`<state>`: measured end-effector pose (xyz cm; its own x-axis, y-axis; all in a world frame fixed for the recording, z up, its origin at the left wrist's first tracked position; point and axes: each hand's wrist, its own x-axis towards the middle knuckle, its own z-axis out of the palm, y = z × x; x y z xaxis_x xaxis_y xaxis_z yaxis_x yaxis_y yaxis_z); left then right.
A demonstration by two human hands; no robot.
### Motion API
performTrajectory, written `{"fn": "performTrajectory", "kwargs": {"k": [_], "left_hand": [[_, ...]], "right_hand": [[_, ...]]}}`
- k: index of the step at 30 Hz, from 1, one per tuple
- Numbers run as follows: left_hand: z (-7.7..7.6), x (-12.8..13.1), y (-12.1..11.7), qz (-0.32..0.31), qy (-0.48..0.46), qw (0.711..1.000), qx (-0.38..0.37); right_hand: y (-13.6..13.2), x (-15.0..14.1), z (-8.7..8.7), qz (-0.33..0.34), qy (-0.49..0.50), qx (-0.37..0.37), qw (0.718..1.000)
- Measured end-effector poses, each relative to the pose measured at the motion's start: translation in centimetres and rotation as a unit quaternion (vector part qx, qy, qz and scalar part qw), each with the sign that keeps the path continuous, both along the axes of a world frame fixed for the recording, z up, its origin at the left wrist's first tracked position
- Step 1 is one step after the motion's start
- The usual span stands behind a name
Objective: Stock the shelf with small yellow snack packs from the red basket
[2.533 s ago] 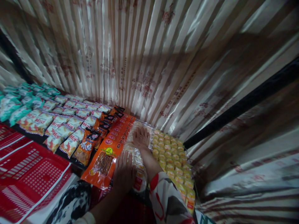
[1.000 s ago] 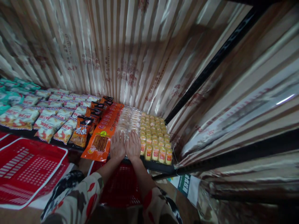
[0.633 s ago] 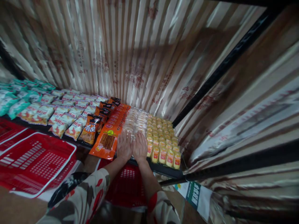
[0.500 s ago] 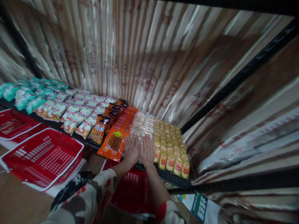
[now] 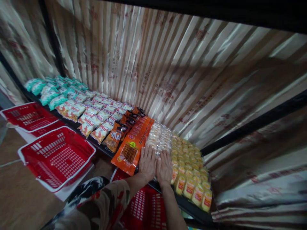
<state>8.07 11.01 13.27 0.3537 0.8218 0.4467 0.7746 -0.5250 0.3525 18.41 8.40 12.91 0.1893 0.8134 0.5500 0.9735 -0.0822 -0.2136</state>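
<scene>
Side by side, my left hand (image 5: 147, 163) and my right hand (image 5: 164, 166) lie flat, fingers stretched out, on the near end of the clear-wrapped pale snack packs (image 5: 159, 135). Those packs stand in rows on the black shelf; what lies beneath my palms is hidden. Just left of my left hand is an orange snack bag (image 5: 129, 153) with brown sticks pictured on it. To the right of my right hand are rows of small yellow packs (image 5: 189, 185) with red labels.
Further left on the shelf (image 5: 192, 206) are black-and-orange bags (image 5: 115, 137), white snack bags (image 5: 90, 123) and green bags (image 5: 57, 100). Red baskets (image 5: 59, 156) stand below the front edge. A striped curtain (image 5: 134, 57) hangs behind, with black frame bars (image 5: 259, 119) crossing it.
The view has turned, so shelf and goods appear shifted to the right and the left-hand baskets show more fully. Both hands stay flat on the clear-wrapped packs.
</scene>
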Motion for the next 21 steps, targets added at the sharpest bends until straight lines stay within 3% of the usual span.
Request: {"fn": "performTrajectory", "kwargs": {"k": [6,11,13,16,21], "left_hand": [[2.2,-2.4,-0.1,-0.009,-0.024,0.999,0.023],[3.4,-8.9,1.1,0.024,-0.048,0.998,0.043],[3.3,-12.3,2.2,0.032,-0.046,0.997,0.052],[2.5,-17.1,4.3,0.092,-0.058,0.993,0.049],[1.2,-21.8,7.2,0.084,-0.036,0.996,0.006]], "right_hand": [[0.1,-1.8,2.3,-0.011,-0.009,0.026,1.0],[1.8,-8.2,4.0,0.027,0.043,0.018,0.999],[3.1,-11.8,4.3,0.059,0.07,0.008,0.996],[5.3,-16.9,4.2,0.095,0.111,-0.005,0.989],[8.4,-22.1,3.2,0.067,0.163,-0.007,0.984]]}}
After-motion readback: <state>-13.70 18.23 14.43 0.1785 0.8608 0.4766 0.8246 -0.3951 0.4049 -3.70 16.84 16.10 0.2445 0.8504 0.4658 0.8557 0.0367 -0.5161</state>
